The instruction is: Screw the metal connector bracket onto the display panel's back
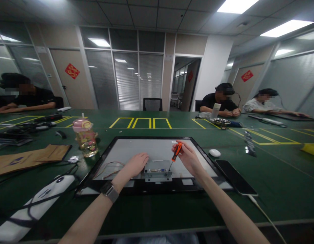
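A black-framed monitor panel lies back-up on the green table in front of me. A small metal connector bracket sits at its near edge. My right hand is closed on an orange-handled screwdriver whose tip points down at the bracket's right end. My left hand rests on the panel just left of the bracket, fingers curled and pressed down, holding nothing I can see. Thin coloured wires run across the panel to the left of that hand. A watch is on my left wrist.
A pink-lidded bottle stands left of the panel, near brown cardboard and a white-and-black device. A phone with a cable and a white mouse lie to the right. Other people sit at the far left and far right.
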Available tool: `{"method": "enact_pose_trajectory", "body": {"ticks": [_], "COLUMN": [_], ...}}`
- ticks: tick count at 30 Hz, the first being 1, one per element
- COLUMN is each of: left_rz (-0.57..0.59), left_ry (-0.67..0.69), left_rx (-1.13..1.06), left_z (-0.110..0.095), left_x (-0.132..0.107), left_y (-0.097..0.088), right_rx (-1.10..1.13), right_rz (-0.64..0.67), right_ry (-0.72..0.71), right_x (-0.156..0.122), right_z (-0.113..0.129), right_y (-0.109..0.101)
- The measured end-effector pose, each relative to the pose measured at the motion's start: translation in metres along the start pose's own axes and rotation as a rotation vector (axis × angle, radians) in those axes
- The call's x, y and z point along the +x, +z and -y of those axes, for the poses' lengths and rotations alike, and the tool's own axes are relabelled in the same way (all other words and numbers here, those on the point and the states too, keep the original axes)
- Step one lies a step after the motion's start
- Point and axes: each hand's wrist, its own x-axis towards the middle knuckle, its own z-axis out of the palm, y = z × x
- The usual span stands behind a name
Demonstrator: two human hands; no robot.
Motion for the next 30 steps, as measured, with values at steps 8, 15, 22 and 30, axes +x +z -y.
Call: {"method": "enact_pose_trajectory", "body": {"ticks": [8, 15, 22, 30], "left_rz": [0.015, 0.033, 0.030, 0.087], "left_ry": [-0.018, -0.027, -0.021, -0.028], "left_rx": [-0.012, -0.024, -0.011, 0.036], "left_z": [-0.001, -0.001, -0.004, -0.001], "left_x": [0.000, 0.000, 0.000, 0.001], "left_y": [-0.001, -0.002, -0.005, -0.001], "right_rx": [-0.032, -0.112, -0.237, -0.224], "right_rz": [-0.013, -0.030, 0.007, -0.005], "right_ry": [-0.008, -0.061, -0.100, -0.122], "right_x": [-0.001, 0.000, 0.000, 0.000], "right_z": [0.000, -0.002, -0.006, -0.010], "right_y": [0.001, -0.002, -0.004, -0.006]}}
